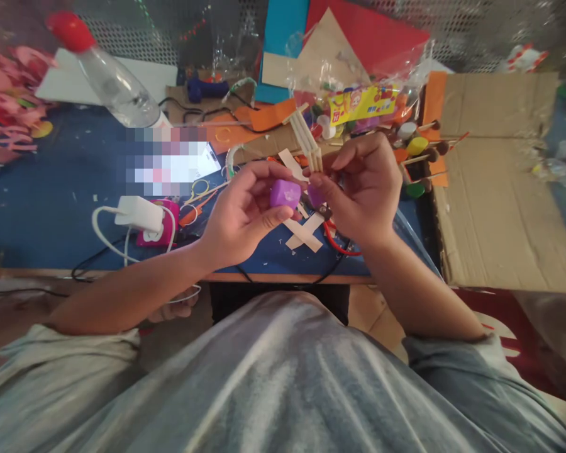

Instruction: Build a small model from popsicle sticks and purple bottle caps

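Note:
Held between the thumb and fingers of my left hand (248,211) is a purple block (285,194) with smooth, rounded edges, which looks like modelling clay. My right hand (365,189) pinches a smaller purple piece (316,195), partly hidden by the thumb. From the same fingertips a small frame of pale wooden sticks (305,135) points up and away; whether the right fingers grip it too is hard to see. The two hands are close together above the table's front part. Below them lie crossed pale strips (304,233) and a red loop (337,242).
A red-capped bottle (117,88) leans at the left, near a phone (207,160) and a white charger (139,214) with cables. Behind the hands lies a clear bag (363,104) of colourful items. Cardboard (504,207) covers the right side, with several coloured caps (417,146) and sticks beside it.

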`<act>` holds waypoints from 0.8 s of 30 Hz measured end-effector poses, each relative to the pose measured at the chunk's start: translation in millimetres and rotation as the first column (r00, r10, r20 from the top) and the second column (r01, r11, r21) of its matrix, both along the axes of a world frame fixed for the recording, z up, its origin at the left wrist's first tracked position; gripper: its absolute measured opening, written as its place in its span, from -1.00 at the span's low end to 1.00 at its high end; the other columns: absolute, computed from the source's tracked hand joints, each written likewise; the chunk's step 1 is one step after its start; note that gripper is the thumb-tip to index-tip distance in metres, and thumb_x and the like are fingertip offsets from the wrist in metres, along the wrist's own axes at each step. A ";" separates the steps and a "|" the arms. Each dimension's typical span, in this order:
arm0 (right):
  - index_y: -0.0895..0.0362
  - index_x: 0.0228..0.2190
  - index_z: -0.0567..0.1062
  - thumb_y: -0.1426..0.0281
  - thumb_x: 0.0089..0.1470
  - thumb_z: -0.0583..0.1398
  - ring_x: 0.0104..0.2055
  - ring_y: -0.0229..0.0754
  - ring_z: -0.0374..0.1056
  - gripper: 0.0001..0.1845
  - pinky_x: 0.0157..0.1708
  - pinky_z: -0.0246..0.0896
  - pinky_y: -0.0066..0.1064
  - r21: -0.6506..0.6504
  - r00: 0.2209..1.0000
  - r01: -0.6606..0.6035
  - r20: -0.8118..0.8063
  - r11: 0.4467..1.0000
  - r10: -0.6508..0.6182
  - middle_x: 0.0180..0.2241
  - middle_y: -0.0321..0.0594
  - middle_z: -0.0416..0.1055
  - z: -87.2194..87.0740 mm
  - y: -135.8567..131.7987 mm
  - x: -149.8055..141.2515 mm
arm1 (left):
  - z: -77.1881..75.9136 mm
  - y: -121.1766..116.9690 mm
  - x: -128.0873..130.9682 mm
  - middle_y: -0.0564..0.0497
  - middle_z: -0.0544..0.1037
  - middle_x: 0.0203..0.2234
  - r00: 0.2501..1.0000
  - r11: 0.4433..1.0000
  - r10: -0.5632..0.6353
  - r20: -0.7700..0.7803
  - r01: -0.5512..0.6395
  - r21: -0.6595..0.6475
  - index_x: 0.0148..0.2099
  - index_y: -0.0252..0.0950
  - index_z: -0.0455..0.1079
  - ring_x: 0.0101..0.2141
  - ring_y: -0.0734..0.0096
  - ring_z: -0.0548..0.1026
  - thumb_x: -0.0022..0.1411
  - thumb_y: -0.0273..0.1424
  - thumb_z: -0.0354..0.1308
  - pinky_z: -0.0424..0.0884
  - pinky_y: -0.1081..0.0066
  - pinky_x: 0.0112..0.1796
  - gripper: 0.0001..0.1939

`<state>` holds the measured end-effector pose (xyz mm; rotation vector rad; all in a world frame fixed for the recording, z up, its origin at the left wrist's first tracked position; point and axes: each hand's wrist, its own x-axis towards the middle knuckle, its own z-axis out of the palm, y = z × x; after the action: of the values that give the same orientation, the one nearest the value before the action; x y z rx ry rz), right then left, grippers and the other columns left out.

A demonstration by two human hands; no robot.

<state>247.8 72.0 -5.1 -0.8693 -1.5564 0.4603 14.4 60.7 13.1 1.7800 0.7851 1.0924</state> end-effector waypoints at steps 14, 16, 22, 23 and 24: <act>-0.03 -0.24 0.38 -0.03 0.18 0.60 -0.26 -0.19 0.64 -0.41 -0.19 0.65 -0.29 -0.102 0.973 -0.095 -0.221 0.990 0.071 -0.30 -0.38 0.52 -30.5 3.2 -7.6 | -39.9 34.9 0.5 -0.25 0.73 0.23 0.987 0.923 -0.103 -0.124 0.141 0.359 0.19 -0.16 0.69 0.23 0.01 0.73 0.36 0.00 0.58 0.67 0.06 0.26 -0.49; -0.03 -0.26 0.41 -0.02 0.14 0.62 -0.27 -0.18 0.66 -0.41 -0.23 0.67 -0.31 -0.123 0.973 -0.114 -0.216 0.986 0.086 -0.31 -0.38 0.55 -29.4 -1.4 -8.2 | -42.1 33.1 0.5 -0.22 0.75 0.17 0.991 0.900 -0.078 -0.107 0.116 0.421 0.21 -0.19 0.68 0.13 0.11 0.77 0.40 -0.01 0.55 0.72 0.18 0.16 -0.50; -0.02 -0.18 0.53 0.11 0.25 0.59 -0.28 -0.19 0.64 -0.59 -0.26 0.68 -0.32 -0.083 0.979 -0.092 -0.188 0.992 0.076 -0.28 -0.33 0.58 -32.8 -5.1 -5.0 | -43.6 28.7 -0.5 -0.16 0.76 0.08 0.990 0.889 0.010 -0.140 0.055 0.455 0.18 -0.17 0.71 0.06 0.16 0.78 0.40 0.00 0.54 0.75 0.21 0.13 -0.52; -0.02 -0.15 0.54 0.14 0.27 0.57 -0.28 -0.20 0.64 -0.62 -0.25 0.68 -0.32 -0.064 0.980 -0.072 -0.192 0.995 0.059 -0.26 -0.33 0.59 -33.6 -4.9 -4.6 | -43.7 28.2 -0.6 -0.15 0.76 0.06 0.991 0.892 0.014 -0.136 0.049 0.449 0.18 -0.17 0.71 0.05 0.17 0.78 0.40 -0.01 0.55 0.75 0.22 0.12 -0.53; -0.02 -0.11 0.55 0.17 0.29 0.56 -0.27 -0.20 0.64 -0.65 -0.24 0.68 -0.31 -0.043 0.979 -0.053 -0.199 0.998 0.043 -0.23 -0.32 0.60 -34.1 -4.7 -4.4 | -43.8 27.7 -0.6 -0.15 0.76 0.05 0.991 0.895 0.019 -0.130 0.041 0.444 0.17 -0.18 0.71 0.04 0.18 0.78 0.39 -0.02 0.56 0.75 0.23 0.11 -0.53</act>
<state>243.3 67.3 -39.2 -0.7987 -1.3904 0.6036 13.8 88.4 -30.7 2.2587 0.6310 1.2279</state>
